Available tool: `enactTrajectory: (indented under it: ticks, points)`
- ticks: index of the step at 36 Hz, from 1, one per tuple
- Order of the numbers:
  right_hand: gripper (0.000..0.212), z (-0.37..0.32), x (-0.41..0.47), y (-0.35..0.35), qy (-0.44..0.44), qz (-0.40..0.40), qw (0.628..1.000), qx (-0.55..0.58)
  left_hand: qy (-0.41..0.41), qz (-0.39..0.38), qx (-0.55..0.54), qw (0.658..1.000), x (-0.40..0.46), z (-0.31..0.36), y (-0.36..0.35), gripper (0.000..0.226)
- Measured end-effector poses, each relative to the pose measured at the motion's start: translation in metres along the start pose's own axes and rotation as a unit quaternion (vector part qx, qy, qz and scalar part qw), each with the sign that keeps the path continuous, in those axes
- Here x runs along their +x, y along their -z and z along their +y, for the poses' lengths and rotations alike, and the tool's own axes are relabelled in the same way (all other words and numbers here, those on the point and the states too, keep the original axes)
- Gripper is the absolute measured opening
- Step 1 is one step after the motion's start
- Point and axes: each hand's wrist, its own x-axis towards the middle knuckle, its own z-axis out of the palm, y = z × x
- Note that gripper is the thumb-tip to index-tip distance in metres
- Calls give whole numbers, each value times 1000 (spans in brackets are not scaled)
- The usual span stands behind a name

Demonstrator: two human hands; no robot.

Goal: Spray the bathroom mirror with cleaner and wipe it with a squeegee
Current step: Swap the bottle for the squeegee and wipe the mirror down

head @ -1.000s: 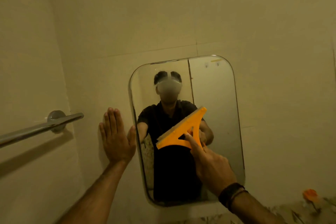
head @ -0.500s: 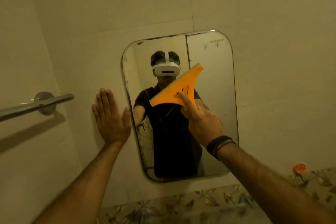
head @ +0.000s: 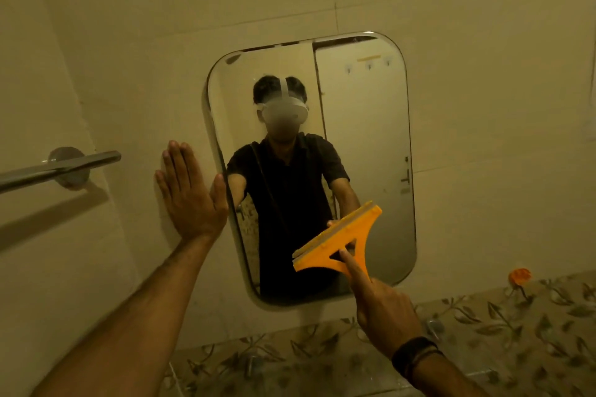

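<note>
Since half a second ago, the orange plastic T-shaped squeegee point(head: 338, 243) has been drawn down from mid-mirror to the lower right part of the rounded rectangular wall mirror point(head: 364, 126), blade tilted, edge against the glass. It is gripped by the right hand point(head: 382, 306), index finger extended along the handle. The left hand point(head: 190, 193) is laid flat and spread on the beige tiled wall point(head: 129, 42), touching the mirror's left edge.

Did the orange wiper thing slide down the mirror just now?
Yes. The orange squeegee, gripped by the right hand, was high on the mirror near its top edge half a second ago. Now it sits low, close to the mirror's bottom right corner.
</note>
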Motion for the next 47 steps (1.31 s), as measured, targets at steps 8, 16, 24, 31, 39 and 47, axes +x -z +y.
enactTrajectory:
  ticks: [8, 16, 24, 31, 39, 47]
  points:
    - [65, -23, 69, 55, 70, 130, 979, 138, 1, -4, 3, 1000, 0, -2, -2, 77]
    - [60, -75, 162, 127, 120, 169, 972, 107, 11, -3, -4, 1000, 3, 2, 3, 78]
    - [59, -115, 184, 130, 157, 162, 974, 28, 13, -20, 11, 1000, 3, 0, 1, 80]
    - [63, -127, 204, 122, 167, 140, 976, -5, 9, -22, 8, 1000, 3, -4, -3, 79]
    - [68, -133, 218, 121, 183, 138, 973, -12, 15, -27, 5, 1000, 4, 1, 1, 80]
    - [68, -101, 191, 93, 168, 105, 980, 7, 8, -19, -25, 999, 1, 0, 2, 78]
